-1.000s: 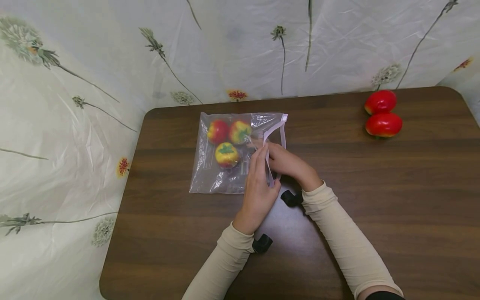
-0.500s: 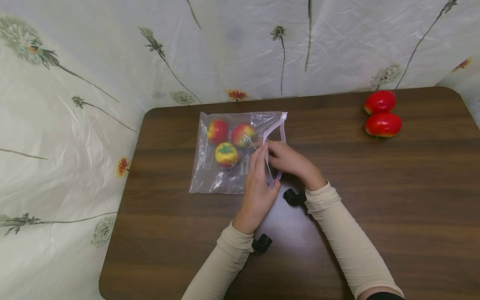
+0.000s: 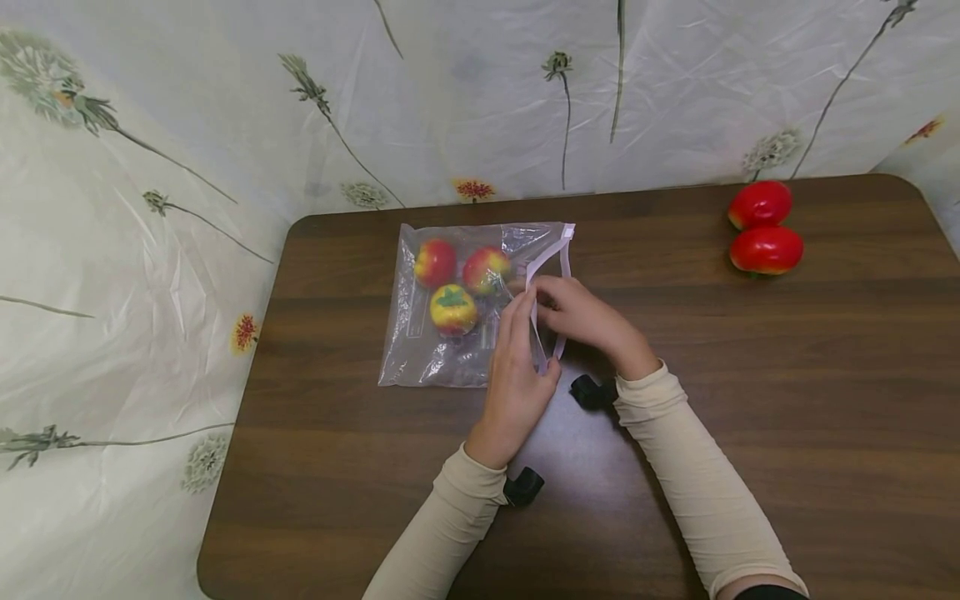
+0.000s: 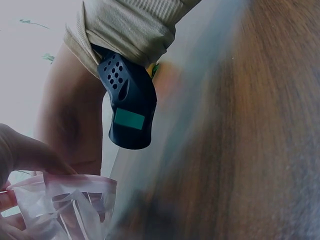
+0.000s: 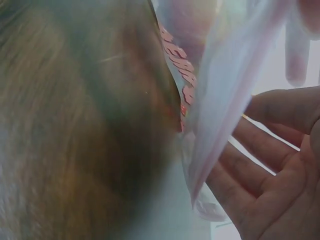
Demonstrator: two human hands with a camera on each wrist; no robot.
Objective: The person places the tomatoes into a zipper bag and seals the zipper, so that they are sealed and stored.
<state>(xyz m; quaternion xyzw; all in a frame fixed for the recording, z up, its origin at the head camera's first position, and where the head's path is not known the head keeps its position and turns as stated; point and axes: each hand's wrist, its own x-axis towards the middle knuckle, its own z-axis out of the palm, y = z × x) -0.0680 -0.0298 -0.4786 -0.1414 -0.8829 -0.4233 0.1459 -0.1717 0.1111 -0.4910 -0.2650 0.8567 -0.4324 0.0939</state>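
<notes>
A clear zip bag (image 3: pixel 442 358) lies on the table with its white-edged mouth facing right. Inside it are three red-and-yellow fruits that look like persimmons: one at the upper left (image 3: pixel 435 263), one at the upper right (image 3: pixel 486 269) and one with its green calyx up (image 3: pixel 453 310). My left hand (image 3: pixel 517 379) holds the bag's rim between thumb and fingers; the left wrist view shows the pale rim (image 4: pixel 80 184) beside it. Through the mouth reaches my right hand (image 3: pixel 577 312), its fingertips just right of the upper-right fruit, seen through plastic. No fruit shows in its fingers.
Two glossy red fruits, a rear one (image 3: pixel 761 204) and a front one (image 3: pixel 767 250), sit touching near the back right of the brown wooden table (image 3: pixel 750 400). Behind the table hangs a white plastic sheet (image 3: pixel 480 100) printed with flowers. Black cameras are strapped to both wrists.
The upper-right fruit in the bag has rolled slightly rightward, turning its red side up. My right hand has drawn back a little to the right. The left hand stays put.
</notes>
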